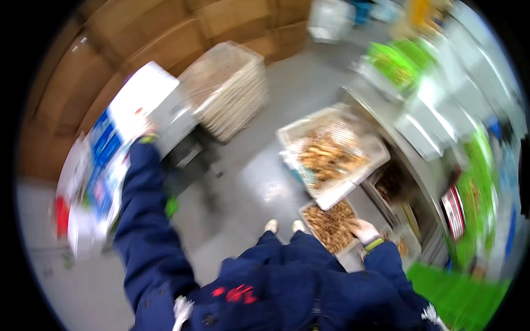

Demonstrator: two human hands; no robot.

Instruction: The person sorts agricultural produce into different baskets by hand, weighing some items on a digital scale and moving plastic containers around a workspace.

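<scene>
Stands on a grey floor (265, 165) in white shoes (271, 225), dressed in a dark blue coat (276, 295) with red markings on the front. Holds the arms well apart, one out to each side.

Has the left hand (142, 122) far out to the left, over or against the bright face of a white box (148, 91). Too blurred there to tell spread fingers from pinching ones, or touching from hovering. Just beside that box, shows blue and white bags (105, 138); on its other side, a stack of pale trays (234, 107). Behind these, piled into a wall, shows brown cardboard boxes (165, 36).

Keeps the right hand (364, 230) low on the right, at the right-hand edge of a shallow tray (303, 212) filled with small brown pieces (331, 226). Points the fingers in toward the pieces; too smeared to say whether pressed together on the rim, pinching a piece or merely resting there.

Just beyond the tray, overlapping its far edge in this view, shows a white crate (333, 199) with more brown pieces under clear plastic (350, 132). To the right, shows a metal counter (381, 107) with bright green baskets (395, 63) near its far end. Nearer, at lower right, shows a flat green sheet (458, 295).
</scene>
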